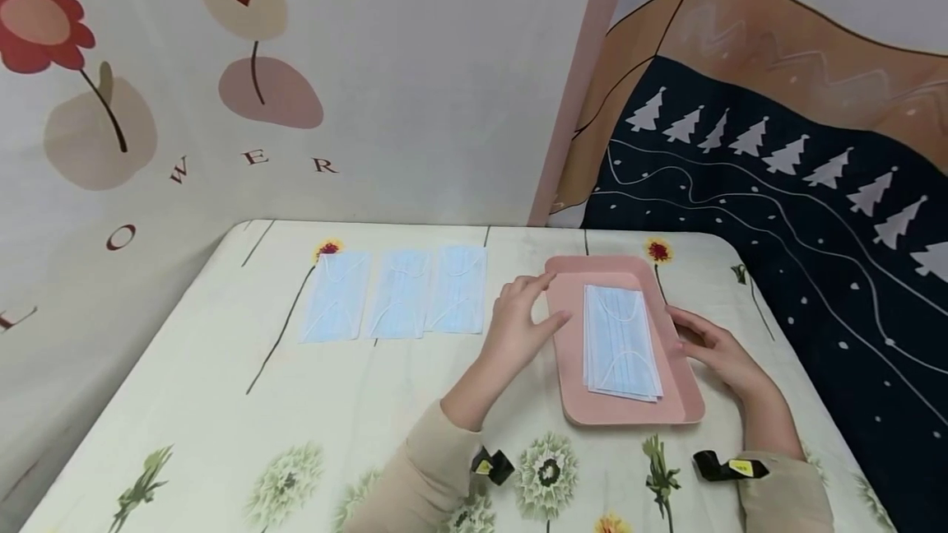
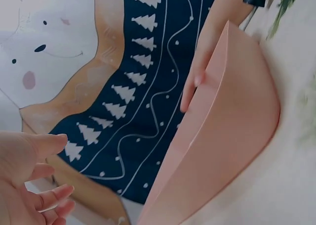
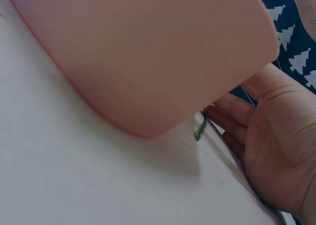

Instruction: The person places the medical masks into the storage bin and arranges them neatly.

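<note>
From the head view, the person sits at a tabletop covered with a flower-printed cloth. A pink tray lies on it, a little to the right of the middle, and a small stack of blue face masks rests inside the tray, long side running near to far. The left hand is at the left rim of the tray; its fingers are relaxed and slightly spread, and the thumb touches the rim. The right hand lies at the right rim with the fingers stretched out flat toward the tray, holding nothing. With one hand on each side, the tray seems to be steadied. Further left, three single masks lie flat in a row, side by side, well apart from the tray; laid out like this, each one is easy to see.

In the left wrist view, the left hand shows in the near left corner, its fingers loosely spread and empty. The tray fills the right part of the picture, and the fingertips of the other hand appear just behind its far rim.

In the right wrist view, the side of the tray takes the upper part of the picture. The right hand is open, palm visible, the fingers straight and close together, just beside the tray; I cannot tell if they touch it.
</note>
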`<state>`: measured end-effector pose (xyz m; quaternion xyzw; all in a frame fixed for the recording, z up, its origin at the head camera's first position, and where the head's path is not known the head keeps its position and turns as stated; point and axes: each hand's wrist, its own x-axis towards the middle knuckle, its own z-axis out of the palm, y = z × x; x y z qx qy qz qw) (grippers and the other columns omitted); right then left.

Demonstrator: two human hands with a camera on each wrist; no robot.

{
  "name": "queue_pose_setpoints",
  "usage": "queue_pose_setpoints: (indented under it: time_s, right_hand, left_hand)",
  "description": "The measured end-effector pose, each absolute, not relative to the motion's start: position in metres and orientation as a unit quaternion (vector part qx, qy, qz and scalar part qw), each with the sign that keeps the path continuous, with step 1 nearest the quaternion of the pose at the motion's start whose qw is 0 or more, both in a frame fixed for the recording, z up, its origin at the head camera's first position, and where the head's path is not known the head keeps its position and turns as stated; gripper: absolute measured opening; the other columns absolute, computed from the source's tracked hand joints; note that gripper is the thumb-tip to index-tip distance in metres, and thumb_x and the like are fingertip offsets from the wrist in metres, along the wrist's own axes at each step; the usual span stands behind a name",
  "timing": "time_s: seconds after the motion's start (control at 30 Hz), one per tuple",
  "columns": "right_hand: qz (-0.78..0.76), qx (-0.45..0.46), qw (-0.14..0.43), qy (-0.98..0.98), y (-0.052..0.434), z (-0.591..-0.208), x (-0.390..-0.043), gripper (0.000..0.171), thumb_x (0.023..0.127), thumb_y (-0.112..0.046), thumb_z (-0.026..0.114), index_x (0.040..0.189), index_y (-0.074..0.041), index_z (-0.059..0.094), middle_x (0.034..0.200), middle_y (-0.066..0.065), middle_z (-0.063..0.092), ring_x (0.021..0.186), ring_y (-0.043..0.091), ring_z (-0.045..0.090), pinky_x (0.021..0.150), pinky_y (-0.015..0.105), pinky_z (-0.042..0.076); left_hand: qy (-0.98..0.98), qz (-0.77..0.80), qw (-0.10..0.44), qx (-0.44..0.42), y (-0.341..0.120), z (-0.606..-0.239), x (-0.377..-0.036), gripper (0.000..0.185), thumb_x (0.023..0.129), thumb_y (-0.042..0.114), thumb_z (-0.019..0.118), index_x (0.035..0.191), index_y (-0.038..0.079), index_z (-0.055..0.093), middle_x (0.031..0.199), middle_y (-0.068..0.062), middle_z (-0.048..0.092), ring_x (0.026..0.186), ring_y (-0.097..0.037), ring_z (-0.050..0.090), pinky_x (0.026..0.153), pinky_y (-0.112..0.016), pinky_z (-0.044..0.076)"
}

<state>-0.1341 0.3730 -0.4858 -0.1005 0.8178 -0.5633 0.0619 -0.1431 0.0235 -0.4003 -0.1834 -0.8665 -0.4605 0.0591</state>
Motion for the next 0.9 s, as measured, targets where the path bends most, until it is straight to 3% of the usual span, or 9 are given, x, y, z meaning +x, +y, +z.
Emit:
queue_pose_setpoints:
  time_s: [0.1,0.5,0.9]
  right_hand:
    - [-0.561,-0.096,0.062,0.82,0.372,-0.486,-0.134,0.059,0.094,-0.013,0.062,0.146,-0.001,0.036,0.145,0.013,0.04,0.118,-0.007,0.04,0.092,0.008,0.034]
    - [-0.565,-0.099,0.059,0.817,0.373,-0.487,-0.134,0.06,0.094,-0.013,0.062,0.146,0.0,0.035,0.14,-0.004,0.043,0.118,-0.008,0.041,0.092,0.007,0.033]
    - [-0.565,-0.1,0.061,0.816,0.372,-0.486,-0.133,0.06,0.093,-0.011,0.063,0.146,0.001,0.036,0.144,0.017,0.04,0.117,-0.006,0.042,0.092,0.008,0.034]
  left_hand:
    - [-0.864,-0.467,0.061,-0.179,0.01,-0.398,-0.144,0.059,0.088,0.026,0.071,0.14,0.012,0.05,0.124,-0.009,0.055,0.112,-0.024,0.048,0.089,-0.041,0.042]
    - [-0.872,-0.454,0.094,-0.156,-0.048,-0.399,-0.149,0.058,0.085,0.02,0.074,0.137,0.008,0.052,0.12,-0.012,0.056,0.108,-0.028,0.051,0.087,-0.042,0.044]
    - [-0.886,-0.434,0.107,-0.124,-0.113,-0.416,-0.152,0.057,0.085,0.017,0.075,0.136,0.005,0.053,0.123,-0.015,0.053,0.109,-0.032,0.051,0.088,-0.046,0.045]
